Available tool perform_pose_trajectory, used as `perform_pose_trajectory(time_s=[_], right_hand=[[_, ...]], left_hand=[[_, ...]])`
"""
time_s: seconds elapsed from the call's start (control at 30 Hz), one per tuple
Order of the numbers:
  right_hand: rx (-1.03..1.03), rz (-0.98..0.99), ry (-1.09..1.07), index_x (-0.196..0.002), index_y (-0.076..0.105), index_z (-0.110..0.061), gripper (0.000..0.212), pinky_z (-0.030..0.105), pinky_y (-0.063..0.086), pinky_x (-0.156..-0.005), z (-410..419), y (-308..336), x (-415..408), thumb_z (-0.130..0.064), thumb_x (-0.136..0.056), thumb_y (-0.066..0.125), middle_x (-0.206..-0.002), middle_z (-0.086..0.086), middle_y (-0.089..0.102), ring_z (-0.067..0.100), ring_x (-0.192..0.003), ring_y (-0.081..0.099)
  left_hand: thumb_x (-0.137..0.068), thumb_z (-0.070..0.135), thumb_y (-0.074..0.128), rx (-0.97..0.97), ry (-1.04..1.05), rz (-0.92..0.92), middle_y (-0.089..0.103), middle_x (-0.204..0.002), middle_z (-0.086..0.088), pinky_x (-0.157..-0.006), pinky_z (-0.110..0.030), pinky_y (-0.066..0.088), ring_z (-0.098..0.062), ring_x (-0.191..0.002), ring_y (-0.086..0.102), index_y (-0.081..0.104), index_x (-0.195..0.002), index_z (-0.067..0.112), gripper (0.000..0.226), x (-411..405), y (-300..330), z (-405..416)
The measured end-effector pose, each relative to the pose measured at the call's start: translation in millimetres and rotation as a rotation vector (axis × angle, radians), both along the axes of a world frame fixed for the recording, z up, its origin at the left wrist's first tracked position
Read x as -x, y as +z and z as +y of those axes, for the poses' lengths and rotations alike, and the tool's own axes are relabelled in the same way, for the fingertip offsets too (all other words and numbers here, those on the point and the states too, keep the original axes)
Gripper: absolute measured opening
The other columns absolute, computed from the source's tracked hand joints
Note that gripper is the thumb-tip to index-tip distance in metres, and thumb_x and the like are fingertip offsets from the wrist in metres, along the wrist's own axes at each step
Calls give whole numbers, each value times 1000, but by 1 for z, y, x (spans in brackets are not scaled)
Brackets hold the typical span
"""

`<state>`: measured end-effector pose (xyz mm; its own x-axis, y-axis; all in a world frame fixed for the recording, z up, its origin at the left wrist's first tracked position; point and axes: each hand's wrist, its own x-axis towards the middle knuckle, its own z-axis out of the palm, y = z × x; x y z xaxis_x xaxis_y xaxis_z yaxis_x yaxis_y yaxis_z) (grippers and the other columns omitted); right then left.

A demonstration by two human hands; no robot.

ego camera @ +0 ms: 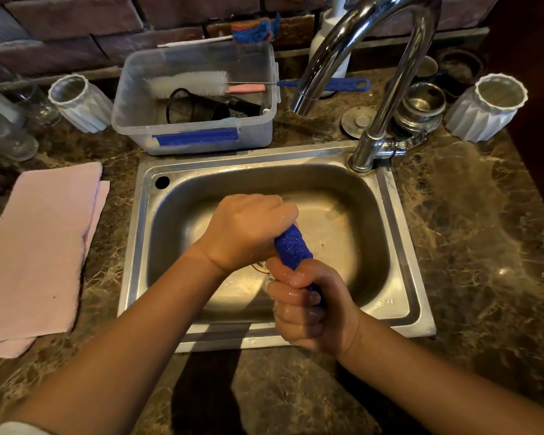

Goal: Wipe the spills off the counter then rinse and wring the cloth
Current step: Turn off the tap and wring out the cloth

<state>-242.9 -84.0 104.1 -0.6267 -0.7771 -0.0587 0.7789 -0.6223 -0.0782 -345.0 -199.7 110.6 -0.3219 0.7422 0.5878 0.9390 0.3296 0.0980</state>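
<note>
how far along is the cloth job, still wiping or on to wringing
Wiping looks finished: the blue cloth is off the counter and over the sink. In hand is the wringing: left hand and right hand grip the rolled cloth at opposite ends, both wet. No water runs from the tap, so rinsing seems done. Left: finish squeezing and put the cloth down.

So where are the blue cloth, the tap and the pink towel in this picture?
blue cloth [292, 246]: head view, on the twisted stretch between the two hands.
tap [377, 127]: head view, on its upright chrome pipe.
pink towel [41, 246]: head view, on the middle of its top fold.
</note>
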Motion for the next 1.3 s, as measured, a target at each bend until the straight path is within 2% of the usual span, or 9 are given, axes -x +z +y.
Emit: perform_pose_trajectory(time_s=[0.2, 0.4, 0.57, 0.7, 0.83, 0.97, 1.07, 1.17, 1.3], right_hand=[[83, -11, -10, -65, 49, -13, 15, 16, 23, -33, 1, -4, -1, -6, -77, 55, -48, -4, 32, 8, -34, 26], [-246, 57, 122, -70, 54, -15, 14, 10, 34, -30, 24, -45, 27, -16, -76, 66, -48, -6, 52, 1, -30, 42], [-608, -71, 240, -93, 49, -10, 19, 8, 25, -27, 40, -61, 45, -20, -81, 58, -56, -1, 51, 1, -30, 36], [-1080, -147, -13, -116, 44, -13, 35, 13, 41, -35, 37, -61, 53, -10, -86, 62, -82, 12, 57, 5, -40, 52], [-1271, -221, -256, -129, 30, -20, 68, 27, 59, -61, 21, -69, 41, -13, -78, 74, -115, 14, 53, 22, -86, 66], [-1287, -242, -497, -126, 30, -28, 75, 42, 55, -86, 16, -78, 20, -14, -71, 78, -114, 14, 57, 26, -100, 64], [-1052, -324, -626, -128, 30, -29, 69, 37, 57, -82, 24, -78, 11, -3, -78, 70, -123, 19, 53, 29, -102, 64], [-940, -292, -657, -131, 30, -31, 67, 30, 59, -73, 31, -76, 5, 9, -84, 56, -113, 20, 59, 26, -95, 65], [-1182, 21, -553, -131, 31, -32, 64, 28, 58, -72, 45, -68, -1, 10, -86, 51, -112, 17, 62, 25, -100, 64]], left_hand=[[-77, 24, 59, -13, 1, 29, 61, -54, -8, -40, -25, 46, -23, -44, 56, 45, -80, 14, 17, -2, 2, 7], [-71, 19, 60, 73, 262, -178, 58, -55, -5, -42, -25, 45, -23, -45, 54, 58, -67, 8, 12, -6, -33, -2], [-75, 17, 66, 391, 504, -524, 57, -101, -8, -51, -33, 36, -34, -67, 58, 50, -107, 12, 36, -15, -54, -10], [-81, 30, 62, 429, 654, -826, 55, -93, -4, -57, -34, 43, -28, -74, 57, 40, -97, 18, 30, -26, -70, -12], [-72, 39, 74, 287, 761, -1252, 61, -80, -3, -57, -29, 43, -20, -68, 57, 45, -90, 15, 41, -45, -77, -1], [-74, 38, 75, 117, 723, -1471, 53, -68, -3, -61, -27, 38, -15, -61, 48, 51, -76, 11, 36, -62, -77, 3], [-80, 29, 70, -167, 635, -1785, 57, -76, -11, -65, -27, 40, -18, -70, 51, 61, -83, 3, 28, -68, -66, 0], [-87, 21, 61, -316, 679, -1869, 61, -79, -13, -67, -32, 41, -22, -72, 54, 64, -83, 3, 19, -70, -62, 1], [-92, 12, 47, -468, 624, -1927, 60, -78, -10, -67, -33, 40, -23, -74, 53, 59, -80, 7, 18, -74, -56, 4]])
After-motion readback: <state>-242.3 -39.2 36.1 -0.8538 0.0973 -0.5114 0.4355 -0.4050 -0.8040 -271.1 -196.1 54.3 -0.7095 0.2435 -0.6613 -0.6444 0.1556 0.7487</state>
